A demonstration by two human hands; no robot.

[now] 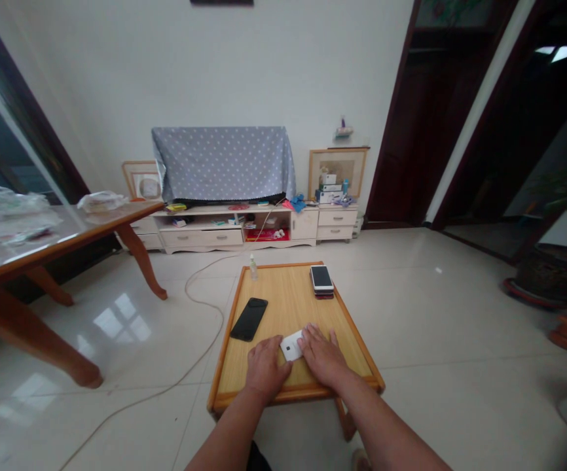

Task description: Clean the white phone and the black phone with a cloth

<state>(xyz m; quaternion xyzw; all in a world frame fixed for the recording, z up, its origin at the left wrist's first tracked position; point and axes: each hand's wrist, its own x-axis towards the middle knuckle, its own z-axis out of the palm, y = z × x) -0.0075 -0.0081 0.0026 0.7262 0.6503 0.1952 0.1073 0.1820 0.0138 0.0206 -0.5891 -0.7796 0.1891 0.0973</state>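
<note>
Near phone (291,347) white. Near table (286,294) tan, rim (303,394) orange-brown. Left phone (249,319) black. Far cloth (224,163) blue-grey, white polka dots.

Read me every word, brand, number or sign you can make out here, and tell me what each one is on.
None can be read.
White phone: any marking on its back is too small to read.
White boxes on the cabinet: any print is too small and blurred.
Black phone and phone stack: no readable text.
</note>
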